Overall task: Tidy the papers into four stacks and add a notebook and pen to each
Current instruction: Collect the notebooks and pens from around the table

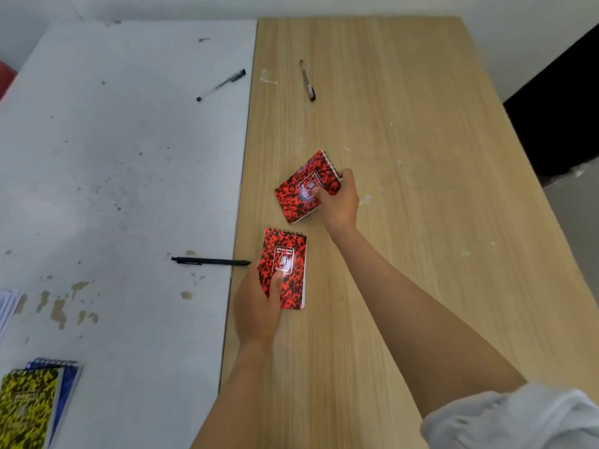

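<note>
I have a red notebook in each hand. My left hand grips the nearer red notebook by its lower left corner, thumb curled over the cover and fingers beneath; the notebook lies over the wooden table, just right of the seam with the white table, its spiral at the far end and its long axis running near to far. My right hand pinches the farther red notebook at its right edge, thumb on the cover; this one is tilted, its spiral pointing far and to the right.

The pens decide what comes next, I judge. The black pen lies just left of my left hand, almost touching it, with its long axis left to right across the seam, so the left hand is much the nearer to it. A clear pen with a black cap sits far off on the white table, slanting, and another pen lies far on the wooden table, nearly in line with my right arm's reach.

At the near left corner rest a yellow notebook upon a blue notebook, and a few papers show at the left edge. No tidy stacks are in sight, so both notebooks must first be set down.
</note>
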